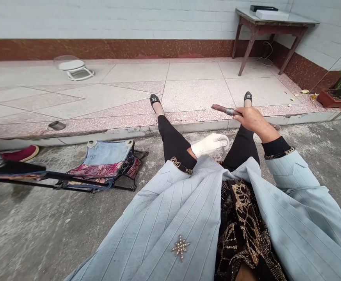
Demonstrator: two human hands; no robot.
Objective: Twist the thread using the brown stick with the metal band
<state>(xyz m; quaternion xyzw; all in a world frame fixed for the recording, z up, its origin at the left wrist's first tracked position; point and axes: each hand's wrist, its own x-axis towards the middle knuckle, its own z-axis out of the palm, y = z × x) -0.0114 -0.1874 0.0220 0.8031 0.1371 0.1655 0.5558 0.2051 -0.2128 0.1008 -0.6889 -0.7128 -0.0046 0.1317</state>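
Observation:
My bare right hand point(253, 119) is closed round one end of a brown wooden stick point(219, 108), which has a band of silvery wire point(229, 111) wound about it. The stick's free end points left, over the step. Lower and to the left, my left hand point(210, 144) wears a white knitted glove. Its fingers are curled together in front of my spread knees, apart from the stick. Whatever lies inside the gloved fingers, if anything, is hidden.
A denim and floral folding chair point(100, 160) stands at left, near another person's red shoe point(21, 153). A low white stool point(73, 66) sits on the tiled step point(194, 91). By the wall are a wooden table point(264, 28) and a potted plant point(334, 98).

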